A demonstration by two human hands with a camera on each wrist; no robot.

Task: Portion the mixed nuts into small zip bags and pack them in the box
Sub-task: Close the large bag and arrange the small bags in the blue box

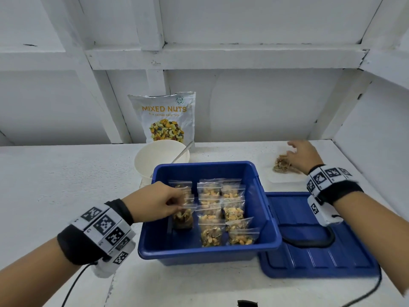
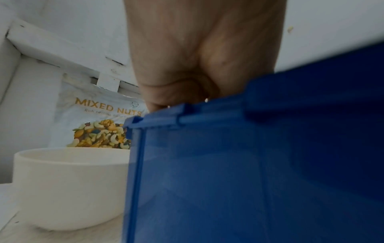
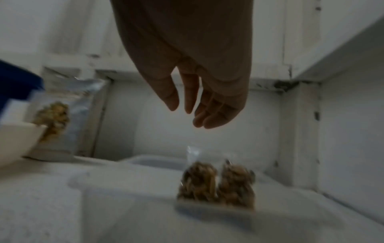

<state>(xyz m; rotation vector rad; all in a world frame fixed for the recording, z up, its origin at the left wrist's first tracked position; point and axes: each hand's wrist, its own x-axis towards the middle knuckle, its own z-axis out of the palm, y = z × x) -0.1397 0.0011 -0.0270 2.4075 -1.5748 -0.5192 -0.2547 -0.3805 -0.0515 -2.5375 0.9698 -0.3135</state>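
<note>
White table against a white panelled wall. My left hand pinches a filled zip bag upright in the blue box's left side; further right, my right hand hovers, fingers loosely spread, over two filled bags.

Box wall hides the left fingertips; the filled bags are blurred.

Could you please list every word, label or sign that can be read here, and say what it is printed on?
"MIXED NUTS": gold letters on the silver pouch standing behind the bowl.
Smaller line under it: too blurred to read surely.
Round logo at the pouch's top: unreadable.
Wristbands: black-and-white square code markers, no words.
</note>
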